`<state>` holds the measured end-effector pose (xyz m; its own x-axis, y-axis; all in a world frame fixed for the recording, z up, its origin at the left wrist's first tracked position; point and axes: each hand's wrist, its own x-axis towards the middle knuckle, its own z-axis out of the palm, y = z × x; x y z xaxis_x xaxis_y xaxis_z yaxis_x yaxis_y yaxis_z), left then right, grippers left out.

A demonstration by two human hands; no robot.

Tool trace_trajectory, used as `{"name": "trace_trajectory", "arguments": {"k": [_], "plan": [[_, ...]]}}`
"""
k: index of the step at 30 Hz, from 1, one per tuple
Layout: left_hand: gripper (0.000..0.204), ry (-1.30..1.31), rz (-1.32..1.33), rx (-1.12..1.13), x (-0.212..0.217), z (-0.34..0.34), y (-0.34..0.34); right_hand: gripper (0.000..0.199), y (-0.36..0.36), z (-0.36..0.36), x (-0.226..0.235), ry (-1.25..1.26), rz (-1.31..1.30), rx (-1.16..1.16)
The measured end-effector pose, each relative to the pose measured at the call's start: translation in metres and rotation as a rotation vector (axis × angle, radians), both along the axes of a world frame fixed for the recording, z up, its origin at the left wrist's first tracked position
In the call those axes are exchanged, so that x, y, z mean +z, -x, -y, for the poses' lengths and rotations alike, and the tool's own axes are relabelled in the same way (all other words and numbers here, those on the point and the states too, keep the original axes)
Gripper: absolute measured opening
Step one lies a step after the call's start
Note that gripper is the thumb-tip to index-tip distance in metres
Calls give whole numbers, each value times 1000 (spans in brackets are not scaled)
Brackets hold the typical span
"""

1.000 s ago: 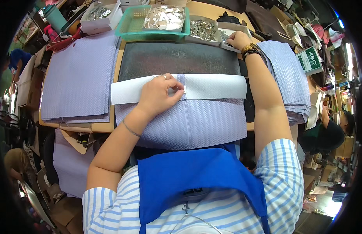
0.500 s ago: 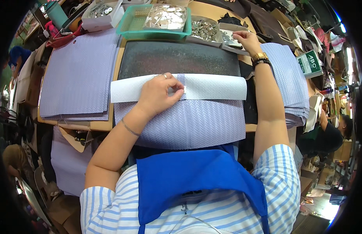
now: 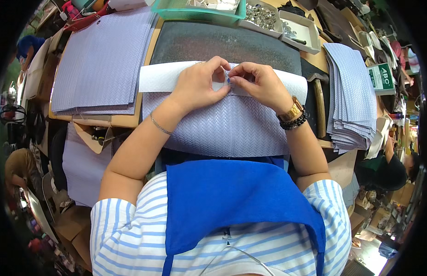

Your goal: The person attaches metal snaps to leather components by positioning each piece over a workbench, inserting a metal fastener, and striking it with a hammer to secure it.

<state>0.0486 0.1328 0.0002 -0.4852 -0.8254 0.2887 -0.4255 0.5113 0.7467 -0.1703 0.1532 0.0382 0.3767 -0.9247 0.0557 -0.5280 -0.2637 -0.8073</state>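
A lavender sheet with a woven texture (image 3: 209, 124) lies before me, its far edge folded back to show a white underside (image 3: 165, 76). A seam runs down its middle. My left hand (image 3: 199, 83) is closed, thumb and fingers pinching the sheet at the seam on the white fold. Right beside it, my right hand (image 3: 264, 85) is closed in a pinch at the same spot. A tiny bluish glint shows between the fingertips; the piece there is too small and covered to name.
A dark work board (image 3: 222, 43) lies beyond the sheet. Lavender sheets are stacked at left (image 3: 103, 64) and right (image 3: 354, 92). A hammer (image 3: 320, 106) lies to the right. Behind stand a green basket (image 3: 199, 16), a box of metal fittings (image 3: 262, 16) and a white box (image 3: 310, 32).
My right hand has come from the white box at the back right to the seam, beside my left hand. The view has shifted, and the hammer now shows.
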Motion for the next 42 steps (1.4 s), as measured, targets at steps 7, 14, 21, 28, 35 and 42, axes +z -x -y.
{"name": "trace_trajectory", "arguments": {"k": [7, 14, 21, 28, 35, 42], "plan": [[47, -1, -9, 4, 0, 0, 1, 21, -4, -8, -22, 42, 117, -126], [43, 3, -10, -13, -2, 0, -2, 22, 3, -12, -22, 84, 13, -108], [36, -80, 2, 1, 2, 0, 0, 24, -1, -15, -31, 137, 46, -136], [17, 94, -2, -43, -4, -1, -4, 44, 43, -26, -10, 401, -178, -279], [14, 142, 70, 1, -3, -5, 2, 57, 199, -97, -37, 174, -902, -827], [13, 135, -7, -29, -8, -2, -2, 41, 195, -129, -38, 19, -147, -807]]}}
